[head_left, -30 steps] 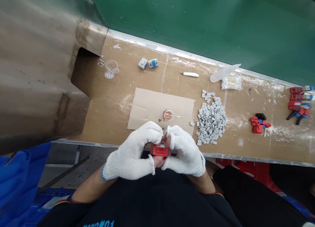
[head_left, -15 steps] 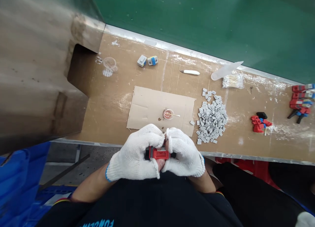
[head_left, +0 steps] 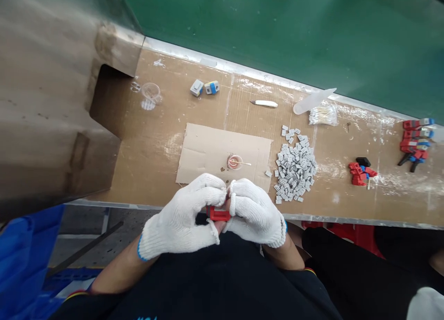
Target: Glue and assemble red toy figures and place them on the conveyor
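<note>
Both of my hands wear white knitted gloves with bare fingertips and meet in front of my body, just off the table's near edge. My left hand (head_left: 187,218) is closed on a red plastic part (head_left: 218,214) with a dark portion at its left end. My right hand (head_left: 255,212) grips the right end of that same part, and its fingers hide much of it. Beyond the hands, a small clear cup (head_left: 234,162) of reddish stuff with a cotton swab (head_left: 244,163) across it stands on a cardboard sheet (head_left: 201,149). A pile of small grey plastic pieces (head_left: 296,167) lies right of the sheet.
Farther back lie two grey-blue blocks (head_left: 196,88), a white-handled knife (head_left: 265,103), a translucent spatula-like strip (head_left: 312,101) and a bag of cotton swabs (head_left: 323,114). Red and blue parts (head_left: 360,174) sit at right. A metal housing (head_left: 69,93) bounds the left; a co-worker's gloved hand (head_left: 426,304) shows lower right.
The red part has turned in my hands, so its recessed face shows less. My right hand's fingers have shifted over its right end. The whole view has moved slightly.
</note>
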Tool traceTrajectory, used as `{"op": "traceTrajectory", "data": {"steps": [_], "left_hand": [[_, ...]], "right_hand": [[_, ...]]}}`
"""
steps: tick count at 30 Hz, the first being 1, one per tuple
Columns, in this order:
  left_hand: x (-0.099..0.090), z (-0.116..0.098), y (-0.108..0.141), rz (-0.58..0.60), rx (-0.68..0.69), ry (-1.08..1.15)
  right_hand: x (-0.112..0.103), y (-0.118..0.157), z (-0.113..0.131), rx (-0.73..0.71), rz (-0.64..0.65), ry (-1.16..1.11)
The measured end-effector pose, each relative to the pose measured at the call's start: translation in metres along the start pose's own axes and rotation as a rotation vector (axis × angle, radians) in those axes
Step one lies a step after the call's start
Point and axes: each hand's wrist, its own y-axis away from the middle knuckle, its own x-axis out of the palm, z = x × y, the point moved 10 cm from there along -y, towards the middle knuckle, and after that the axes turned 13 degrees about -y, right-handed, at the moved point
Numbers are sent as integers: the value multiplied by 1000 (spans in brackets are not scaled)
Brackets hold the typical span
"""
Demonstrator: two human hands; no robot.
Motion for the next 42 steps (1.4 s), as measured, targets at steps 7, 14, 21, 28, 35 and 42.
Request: {"op": "traceTrajectory", "data": {"steps": [7,14,21,28,35,42], "left_hand": [[4,26,15,-80,-147,141],[-43,83,5,-417,-344,363],[-42,127,-31,-326,-449,156],[-27,134,-20,-296,-501,93],[-24,122,-22,-276,-499,152],[-35,117,-43,-338,-393,178]], "right_hand": [[-3,-9,-7,12,52,-36],[-101,17,-45,181,-238,332],[-64,-16,-59,174,72,379],[-48,-40,-51,-18,148,473],[-36,-37,-54,-63,162,545],[-34,-26,-71,74,257,291]]}}
